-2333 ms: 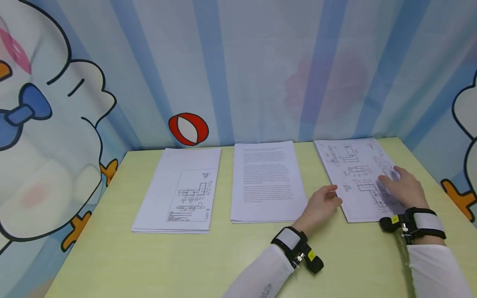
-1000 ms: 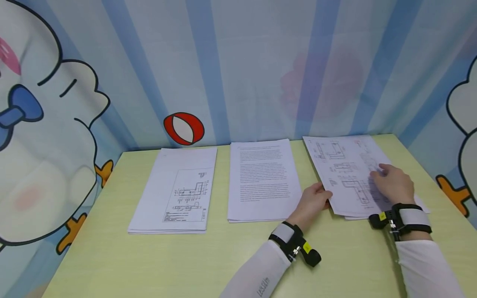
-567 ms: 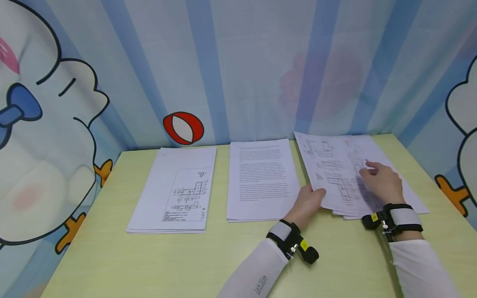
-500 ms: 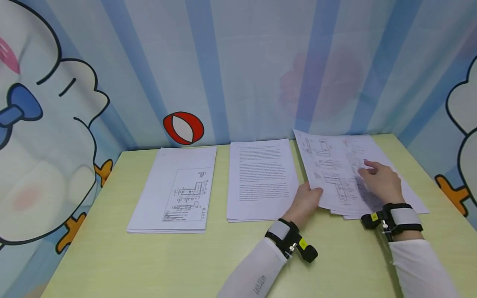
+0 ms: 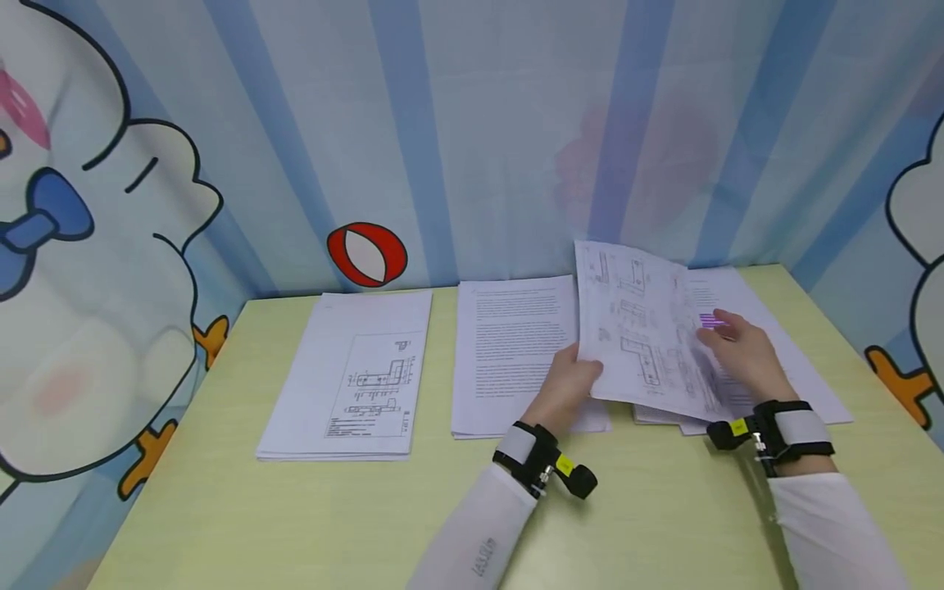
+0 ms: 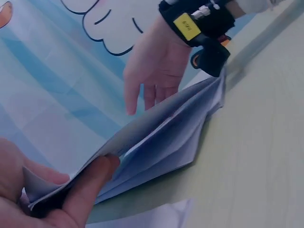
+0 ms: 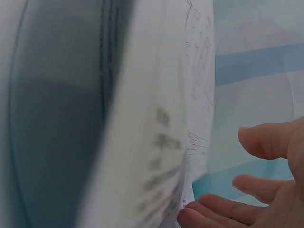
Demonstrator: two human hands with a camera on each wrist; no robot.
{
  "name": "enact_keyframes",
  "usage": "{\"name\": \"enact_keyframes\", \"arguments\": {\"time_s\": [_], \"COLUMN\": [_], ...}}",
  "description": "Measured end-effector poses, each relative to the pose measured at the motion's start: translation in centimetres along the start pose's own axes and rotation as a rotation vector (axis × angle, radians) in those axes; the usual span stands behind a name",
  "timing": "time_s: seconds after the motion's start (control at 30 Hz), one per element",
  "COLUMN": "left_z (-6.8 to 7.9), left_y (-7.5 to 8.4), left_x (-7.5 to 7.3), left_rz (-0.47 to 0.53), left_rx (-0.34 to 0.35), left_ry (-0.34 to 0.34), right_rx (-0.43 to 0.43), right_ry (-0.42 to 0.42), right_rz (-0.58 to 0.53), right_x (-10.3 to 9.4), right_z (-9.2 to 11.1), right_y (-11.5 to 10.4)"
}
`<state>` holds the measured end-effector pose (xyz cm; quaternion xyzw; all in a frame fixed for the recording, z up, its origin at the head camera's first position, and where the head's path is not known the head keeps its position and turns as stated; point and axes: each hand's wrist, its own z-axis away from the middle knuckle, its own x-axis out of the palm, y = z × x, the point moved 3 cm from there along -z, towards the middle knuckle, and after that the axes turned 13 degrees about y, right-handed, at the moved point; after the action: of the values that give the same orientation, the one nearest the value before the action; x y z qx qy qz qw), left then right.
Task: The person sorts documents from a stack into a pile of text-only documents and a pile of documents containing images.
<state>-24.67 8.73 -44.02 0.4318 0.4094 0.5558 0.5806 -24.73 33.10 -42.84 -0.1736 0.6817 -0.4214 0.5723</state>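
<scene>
My left hand (image 5: pixel 564 385) pinches the left edge of several printed sheets (image 5: pixel 630 328) with line drawings, thumb on top in the head view. These sheets are raised and tilted off the right paper stack (image 5: pixel 792 385), partly over the middle stack (image 5: pixel 516 352). The left wrist view shows fingers below the bent sheets (image 6: pixel 147 123), which fan apart. My right hand (image 5: pixel 752 356) is at the sheets' right edge; in the right wrist view its fingers (image 7: pixel 266 142) are parted with nothing between them. Purple-marked text shows on the page beneath.
A third paper stack (image 5: pixel 310 410) with a drawing lies at the left of the pale yellow table (image 5: pixel 332 524). Behind the table hangs a blue striped curtain (image 5: pixel 501 147) with cartoon figures. A camera (image 5: pixel 583 481) is strapped to each wrist.
My left hand has taken hold of the upper sheets and drawn them left and up off the right stack, uncovering the page below. My right hand has shifted slightly left.
</scene>
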Motion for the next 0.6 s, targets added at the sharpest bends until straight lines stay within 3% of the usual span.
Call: {"name": "enact_keyframes", "arguments": {"time_s": [0.1, 0.2, 0.3, 0.37, 0.47, 0.6], "left_z": [-0.3, -0.6, -0.8, -0.9, -0.9, -0.7], "left_y": [0.2, 0.4, 0.6, 0.9, 1.2, 1.7], "left_x": [-1.2, -3.0, -4.8, -6.3, -8.8, -12.3], "left_rz": [0.154, 0.254, 0.260, 0.241, 0.185, 0.122], "left_rx": [-0.013, -0.025, -0.013, 0.008, 0.047, 0.105], "left_ry": [-0.057, -0.077, -0.080, -0.081, -0.089, -0.120], "right_rx": [0.047, 0.105, 0.149, 0.169, 0.132, 0.055], "right_ry": [-0.033, -0.109, -0.187, -0.217, -0.211, -0.180], "right_rz": [-0.092, -0.315, -0.572, -0.681, -0.710, -0.664], "right_x": [0.6, 1.7, 2.7, 3.3, 4.4, 6.4], "right_z": [0.3, 0.8, 1.5, 2.1, 3.0, 4.0], "right_y": [-0.7, -2.0, -3.2, -4.2, -6.0, -8.5]}}
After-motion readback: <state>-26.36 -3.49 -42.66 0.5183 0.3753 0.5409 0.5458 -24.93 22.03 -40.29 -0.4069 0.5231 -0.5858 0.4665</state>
